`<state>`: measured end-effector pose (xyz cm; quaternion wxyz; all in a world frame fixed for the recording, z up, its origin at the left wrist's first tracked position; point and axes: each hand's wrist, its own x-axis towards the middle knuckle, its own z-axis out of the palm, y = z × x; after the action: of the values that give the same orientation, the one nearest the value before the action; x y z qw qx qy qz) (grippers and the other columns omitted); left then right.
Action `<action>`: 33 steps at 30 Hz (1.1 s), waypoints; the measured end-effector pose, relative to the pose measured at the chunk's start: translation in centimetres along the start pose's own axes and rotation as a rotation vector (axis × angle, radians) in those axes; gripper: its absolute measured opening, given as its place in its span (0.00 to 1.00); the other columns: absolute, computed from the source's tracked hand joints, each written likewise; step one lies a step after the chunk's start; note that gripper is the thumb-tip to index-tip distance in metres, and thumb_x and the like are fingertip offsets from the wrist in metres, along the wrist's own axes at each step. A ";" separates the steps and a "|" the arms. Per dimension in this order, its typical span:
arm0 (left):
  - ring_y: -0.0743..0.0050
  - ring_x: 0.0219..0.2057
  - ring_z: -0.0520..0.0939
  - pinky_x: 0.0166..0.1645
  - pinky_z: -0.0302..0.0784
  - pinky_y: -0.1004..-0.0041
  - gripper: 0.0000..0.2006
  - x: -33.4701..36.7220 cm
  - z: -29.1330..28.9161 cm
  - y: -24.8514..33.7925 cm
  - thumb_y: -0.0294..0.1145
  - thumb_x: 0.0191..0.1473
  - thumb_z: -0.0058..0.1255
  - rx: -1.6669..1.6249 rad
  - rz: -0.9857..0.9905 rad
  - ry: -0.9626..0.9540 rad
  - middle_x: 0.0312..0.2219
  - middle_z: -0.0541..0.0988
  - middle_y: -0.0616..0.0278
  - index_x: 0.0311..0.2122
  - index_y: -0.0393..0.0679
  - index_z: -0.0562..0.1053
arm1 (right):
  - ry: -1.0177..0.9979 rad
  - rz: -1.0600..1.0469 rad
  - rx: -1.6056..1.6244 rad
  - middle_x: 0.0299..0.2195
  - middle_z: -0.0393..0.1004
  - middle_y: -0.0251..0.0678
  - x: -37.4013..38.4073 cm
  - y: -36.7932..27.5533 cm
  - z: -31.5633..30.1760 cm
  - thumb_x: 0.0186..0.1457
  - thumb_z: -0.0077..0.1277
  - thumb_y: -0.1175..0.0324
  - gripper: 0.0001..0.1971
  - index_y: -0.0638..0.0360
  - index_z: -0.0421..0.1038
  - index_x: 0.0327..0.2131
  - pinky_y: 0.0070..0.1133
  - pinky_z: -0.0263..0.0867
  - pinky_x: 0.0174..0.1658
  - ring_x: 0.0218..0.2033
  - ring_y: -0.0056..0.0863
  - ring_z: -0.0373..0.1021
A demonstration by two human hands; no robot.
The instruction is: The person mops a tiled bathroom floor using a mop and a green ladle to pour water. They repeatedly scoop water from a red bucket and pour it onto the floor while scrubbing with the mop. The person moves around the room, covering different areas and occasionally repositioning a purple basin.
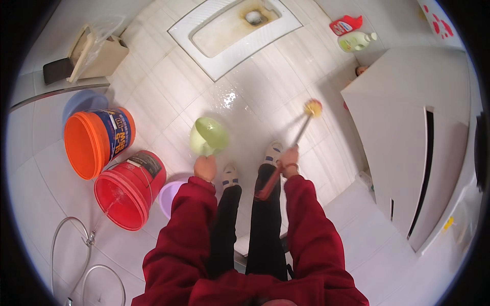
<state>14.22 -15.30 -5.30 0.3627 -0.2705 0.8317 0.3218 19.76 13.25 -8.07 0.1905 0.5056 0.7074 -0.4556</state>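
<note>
My left hand is closed round the handle of a pale green water scoop, which is tilted over the floor. In my right hand is a long-handled brush; its round yellow head points away from me, near the floor. The reddish grip end of the brush reaches back over my right leg. Wet floor glistens beyond the scoop, in front of the white squat toilet, whose bowl has brown stains around the drain. Whether water remains in the scoop I cannot make out.
At left stand an orange bucket and a red bucket with water running into it from a hose. A purple basin sits beside them. A beige bin is at far left. Bottles and a white cabinet stand right.
</note>
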 end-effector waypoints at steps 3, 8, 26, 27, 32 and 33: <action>0.37 0.33 0.73 0.40 0.68 0.55 0.19 3.2 -0.1 2.4 0.40 0.46 0.39 0.144 0.026 -0.013 0.27 0.73 0.36 0.25 0.30 0.71 | -0.152 -0.032 0.231 0.21 0.67 0.42 1.4 -6.9 4.6 0.49 0.37 0.73 0.23 0.59 0.50 0.51 0.26 0.59 0.11 0.10 0.31 0.62; 0.39 0.34 0.74 0.40 0.69 0.56 0.17 1.3 -2.2 12.5 0.39 0.46 0.39 0.156 0.002 0.141 0.30 0.74 0.39 0.29 0.32 0.72 | -0.243 -0.269 0.174 0.25 0.68 0.45 1.0 -8.0 2.5 0.51 0.33 0.74 0.22 0.56 0.51 0.52 0.30 0.64 0.17 0.18 0.38 0.67; 0.79 0.13 0.66 0.15 0.59 0.79 0.10 -1.1 -2.0 14.0 0.34 0.50 0.43 -0.880 -0.055 0.234 0.18 0.68 0.63 0.29 0.37 0.66 | -0.343 -0.443 -0.713 0.29 0.69 0.60 6.9 -11.4 -1.7 0.55 0.34 0.65 0.27 0.48 0.39 0.57 0.42 0.62 0.36 0.32 0.57 0.66; 0.83 0.12 0.64 0.14 0.57 0.81 0.09 -2.3 -2.7 14.3 0.34 0.50 0.43 -1.108 -0.150 0.158 0.18 0.66 0.66 0.30 0.37 0.66 | -0.362 -0.411 -0.750 0.29 0.69 0.60 5.2 -9.3 -2.8 0.56 0.33 0.64 0.27 0.46 0.38 0.58 0.42 0.62 0.36 0.33 0.57 0.66; 0.82 0.13 0.64 0.13 0.54 0.82 0.09 -5.7 -3.0 12.8 0.34 0.50 0.45 -1.350 -0.261 0.101 0.19 0.67 0.64 0.30 0.39 0.65 | -0.516 -0.268 -0.927 0.34 0.69 0.59 0.7 -0.8 -5.4 0.53 0.36 0.68 0.30 0.47 0.37 0.59 0.41 0.62 0.38 0.35 0.54 0.67; 0.82 0.13 0.64 0.13 0.54 0.82 0.09 -6.1 -3.0 12.7 0.34 0.50 0.45 -1.358 -0.268 0.094 0.20 0.67 0.64 0.30 0.39 0.65 | -0.489 -0.277 -0.933 0.34 0.69 0.59 1.5 -2.0 -4.6 0.53 0.35 0.68 0.30 0.47 0.37 0.59 0.41 0.62 0.38 0.36 0.55 0.67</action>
<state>7.91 -7.95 5.34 0.1133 -0.5519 0.4205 0.7112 18.26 17.71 -5.90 0.4919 0.1489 0.8295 -0.2185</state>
